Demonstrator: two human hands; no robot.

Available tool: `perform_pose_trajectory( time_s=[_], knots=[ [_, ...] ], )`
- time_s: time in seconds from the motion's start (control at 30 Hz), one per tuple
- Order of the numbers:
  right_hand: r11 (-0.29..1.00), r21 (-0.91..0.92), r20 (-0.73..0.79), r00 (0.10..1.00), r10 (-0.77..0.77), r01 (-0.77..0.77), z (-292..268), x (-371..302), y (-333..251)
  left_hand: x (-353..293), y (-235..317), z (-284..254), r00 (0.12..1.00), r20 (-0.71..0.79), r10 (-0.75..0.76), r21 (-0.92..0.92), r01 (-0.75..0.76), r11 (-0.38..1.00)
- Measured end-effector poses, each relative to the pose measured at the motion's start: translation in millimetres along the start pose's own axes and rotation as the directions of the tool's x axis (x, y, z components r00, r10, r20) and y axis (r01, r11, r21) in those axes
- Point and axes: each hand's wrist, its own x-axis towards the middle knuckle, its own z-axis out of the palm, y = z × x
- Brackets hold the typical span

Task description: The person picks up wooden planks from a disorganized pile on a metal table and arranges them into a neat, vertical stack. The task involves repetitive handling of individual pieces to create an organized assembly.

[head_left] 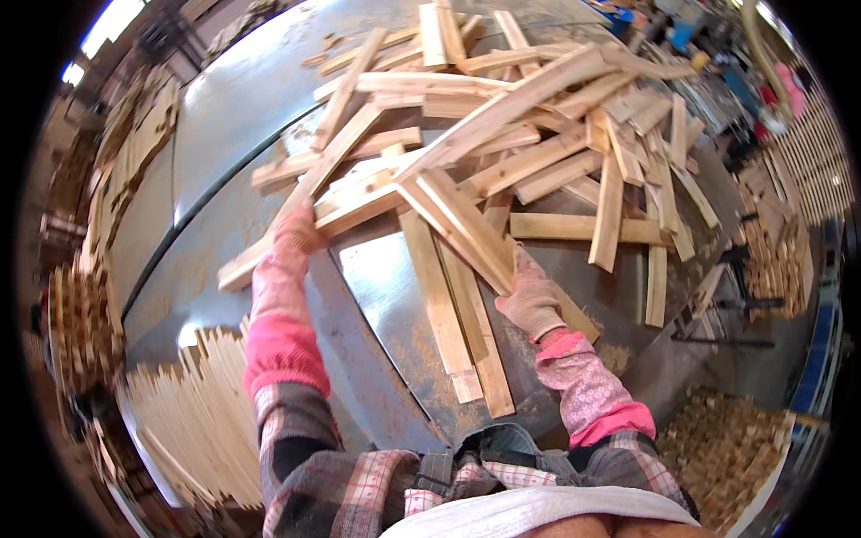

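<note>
A loose heap of pale wooden boards (502, 170) lies crisscrossed on a grey metal table (359, 377). At the heap's left edge my gloved left hand (300, 229) is closed around a board (345, 151) that slants away from me. A second board (247, 265) passes beneath that hand. To the right, my gloved right hand (531, 298) grips the near end of a tilted board (468, 222), with another board pressed alongside it. Its fingers are partly hidden behind the wood. Pink sleeve covers reach up both forearms.
Neatly stacked thin strips (202, 412) stand at the near left. Many short wood pieces (717, 448) fill a spot at the near right. More stacked timber (85, 327) lines the left side. Sawdust is scattered on the table, and clutter (708, 63) sits at the far right.
</note>
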Motion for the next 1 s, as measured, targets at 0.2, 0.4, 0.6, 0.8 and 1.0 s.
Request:
perform_pose_trajectory(
  time_s=[0.2,0.4,0.6,0.8,1.0],
  knots=[
    [0.993,0.058,0.086,0.992,0.095,-0.100,-9,-2,-5,-7,-26,-46,0.912,-0.367,0.181,0.215,-0.106,0.971],
    [0.991,0.066,-0.232,0.967,-0.102,0.121,32,8,20,-63,-19,-137,0.971,-0.048,0.235,0.610,-0.158,0.776],
    [0.939,0.315,-0.088,0.989,-0.116,0.138,6,4,17,-146,-42,-130,0.925,0.339,0.175,-0.195,-0.112,0.974],
    [0.289,0.956,0.068,0.911,-0.406,0.058,4,-87,-36,-222,-73,5,0.845,0.082,0.528,-0.906,0.284,-0.314],
    [0.411,0.912,0.272,0.734,-0.623,0.011,87,-92,-137,-246,-101,145,0.962,0.238,0.135,-0.776,0.272,-0.569]
  ],
)
